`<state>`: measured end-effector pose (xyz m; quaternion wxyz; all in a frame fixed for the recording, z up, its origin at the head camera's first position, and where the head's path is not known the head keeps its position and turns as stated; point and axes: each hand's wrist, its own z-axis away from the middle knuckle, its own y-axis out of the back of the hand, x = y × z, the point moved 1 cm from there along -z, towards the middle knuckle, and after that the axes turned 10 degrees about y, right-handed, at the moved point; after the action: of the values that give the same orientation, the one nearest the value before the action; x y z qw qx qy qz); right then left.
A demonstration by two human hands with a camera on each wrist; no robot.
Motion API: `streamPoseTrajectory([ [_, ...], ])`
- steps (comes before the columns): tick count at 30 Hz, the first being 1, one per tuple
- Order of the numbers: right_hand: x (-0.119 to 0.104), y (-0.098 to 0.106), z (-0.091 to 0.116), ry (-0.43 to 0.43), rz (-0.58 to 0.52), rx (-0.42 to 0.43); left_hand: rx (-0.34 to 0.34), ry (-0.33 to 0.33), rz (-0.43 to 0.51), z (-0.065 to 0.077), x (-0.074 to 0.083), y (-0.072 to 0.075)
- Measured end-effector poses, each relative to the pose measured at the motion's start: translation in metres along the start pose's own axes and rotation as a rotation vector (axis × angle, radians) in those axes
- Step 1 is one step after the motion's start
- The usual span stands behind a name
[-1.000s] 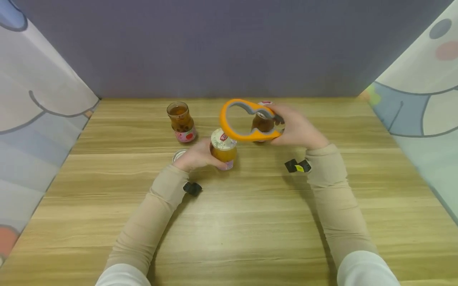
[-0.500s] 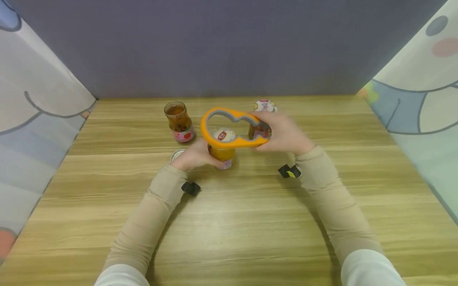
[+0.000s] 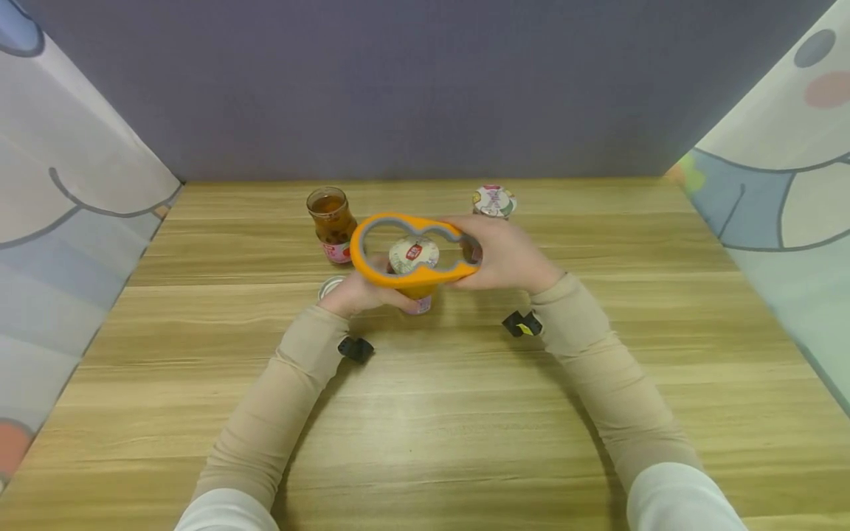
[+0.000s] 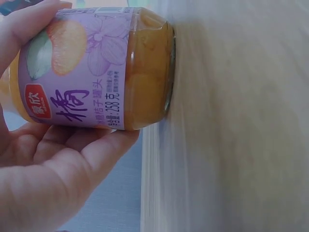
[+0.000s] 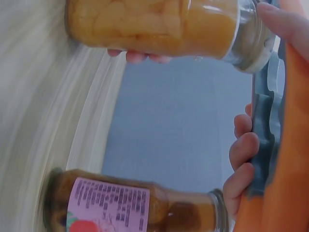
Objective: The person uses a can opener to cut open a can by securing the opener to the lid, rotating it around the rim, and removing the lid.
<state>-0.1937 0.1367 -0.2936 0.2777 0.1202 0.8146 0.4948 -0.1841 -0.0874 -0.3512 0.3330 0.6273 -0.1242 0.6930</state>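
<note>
My left hand [image 3: 365, 293] wraps fingers and thumb round a glass jar of mandarin oranges [image 4: 72, 72], with a purple label, upright on the wooden table. Its pale patterned lid [image 3: 414, 253] is in place. My right hand [image 3: 508, 254] grips the rear end of an orange jar opener [image 3: 418, 279] with a grey ridged lining. In the head view, the opener's large loop frames the lid from above. The right wrist view has fingers [image 5: 243, 150] curled against the opener's grey lining beside the jar's capped end.
Back left stands a lidless jar [image 3: 332, 221] of brown contents with a pink label. A loose lid [image 3: 330, 286] lies by my left wrist. Behind my right hand, partly hidden, is another jar with a patterned lid [image 3: 494, 200]. A grey panel [image 3: 425, 88] borders the table's back.
My right hand has carried the jar opener leftward and down, from right of the mandarin jar to over its lid. My left hand keeps its hold on the jar.
</note>
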Motion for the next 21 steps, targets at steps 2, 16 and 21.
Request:
streamPoseTrajectory([
  [2, -0.002, -0.001, -0.002, -0.001, -0.003, -0.001, 0.018, -0.019, -0.039, -0.001, -0.001, 0.001],
  [16, -0.013, -0.005, -0.012, -0.006, -0.022, -0.061, 0.033, 0.018, -0.104, -0.001, 0.003, 0.001],
  [21, -0.012, -0.004, -0.013, 0.002, -0.019, -0.086, 0.02, 0.038, -0.069, -0.002, 0.003, 0.0],
])
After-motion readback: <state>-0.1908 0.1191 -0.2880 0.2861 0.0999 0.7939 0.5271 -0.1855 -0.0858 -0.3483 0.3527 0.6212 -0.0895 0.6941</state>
